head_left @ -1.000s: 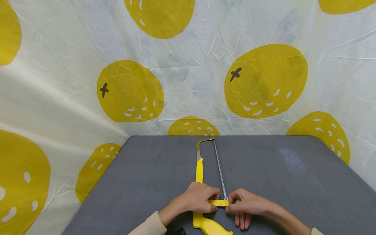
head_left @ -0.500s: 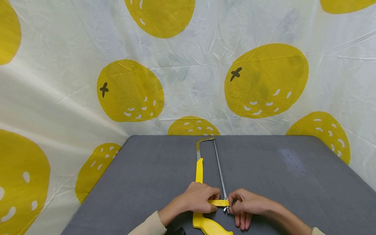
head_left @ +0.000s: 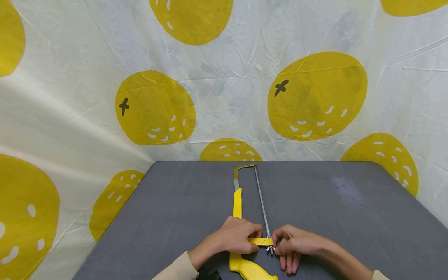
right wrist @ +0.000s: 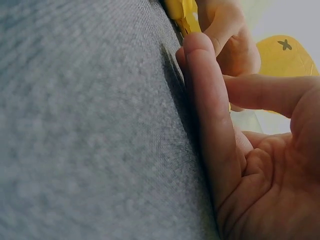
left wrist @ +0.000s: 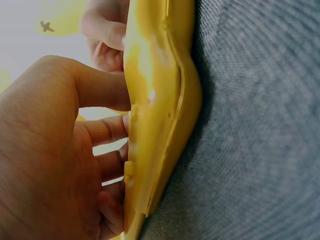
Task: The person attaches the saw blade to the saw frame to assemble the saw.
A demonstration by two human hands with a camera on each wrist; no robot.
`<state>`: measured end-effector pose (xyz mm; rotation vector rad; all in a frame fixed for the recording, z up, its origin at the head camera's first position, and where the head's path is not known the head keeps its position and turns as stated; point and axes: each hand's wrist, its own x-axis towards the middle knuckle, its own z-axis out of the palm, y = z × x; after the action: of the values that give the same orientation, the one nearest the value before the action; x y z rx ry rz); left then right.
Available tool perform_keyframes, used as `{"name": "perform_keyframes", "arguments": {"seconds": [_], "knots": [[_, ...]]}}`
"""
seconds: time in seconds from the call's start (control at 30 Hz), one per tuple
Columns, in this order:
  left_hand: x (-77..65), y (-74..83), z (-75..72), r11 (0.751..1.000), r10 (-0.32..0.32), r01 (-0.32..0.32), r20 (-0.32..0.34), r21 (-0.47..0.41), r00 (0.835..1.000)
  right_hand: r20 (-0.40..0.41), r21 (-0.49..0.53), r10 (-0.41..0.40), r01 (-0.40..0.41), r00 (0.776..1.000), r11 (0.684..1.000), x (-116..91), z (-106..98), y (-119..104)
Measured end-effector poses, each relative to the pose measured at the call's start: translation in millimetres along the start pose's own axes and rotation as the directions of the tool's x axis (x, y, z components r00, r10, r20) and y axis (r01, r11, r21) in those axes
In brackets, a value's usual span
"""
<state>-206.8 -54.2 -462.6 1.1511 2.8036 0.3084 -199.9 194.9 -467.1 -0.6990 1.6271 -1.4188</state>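
Note:
A hacksaw point(head_left: 238, 204) with a yellow handle and frame lies on the grey table, its front end pointing away from me. The thin blade point(head_left: 261, 202) runs along its right side to a yellow end bracket point(head_left: 260, 242). My left hand point(head_left: 236, 235) reaches over the frame and pinches this bracket between thumb and fingers. A small silver wing nut point(head_left: 270, 249) sticks out on the near side of the bracket. At its right, the curled index finger and thumb of my right hand point(head_left: 297, 243) hold its edge. In the right wrist view, the contact itself is hidden behind fingers.
The grey table point(head_left: 315, 194) stretches out around the saw, with a pale patch point(head_left: 346, 189) at the right. Behind it hangs a white cloth point(head_left: 227, 109) printed with yellow fruit. Something black point(head_left: 210, 276) shows beneath my left wrist.
My right thumb has drawn slightly back to the right, so the wing nut, hidden one second ago, now shows. The left hand and the hacksaw have stayed in place.

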Motion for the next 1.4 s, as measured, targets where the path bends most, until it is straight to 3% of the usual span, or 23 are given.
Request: {"name": "perform_keyframes", "arguments": {"seconds": [0.67,0.9,1.23,1.4], "knots": [[-6.0,-0.1,0.0,0.999,-0.017,0.018,0.032,-0.035,0.999,-0.017,0.007,0.006,-0.006,1.0,1.0,4,6,2],[-8.3,-3.2,-6.5,0.994,-0.019,0.027,0.077,-0.11,0.997,-0.006,0.005,0.014,-0.014,1.0,1.0,5,5,2],[-8.0,-6.4,-21.1,0.98,0.032,0.002,0.168,-0.197,0.985,-0.018,-0.01,0.01,-0.01,1.0,1.0,5,3,2],[-7.9,-6.0,-24.7,0.981,0.064,-0.027,0.186,-0.193,0.98,-0.014,0.006,0.007,-0.007,1.0,1.0,4,3,2]]}}
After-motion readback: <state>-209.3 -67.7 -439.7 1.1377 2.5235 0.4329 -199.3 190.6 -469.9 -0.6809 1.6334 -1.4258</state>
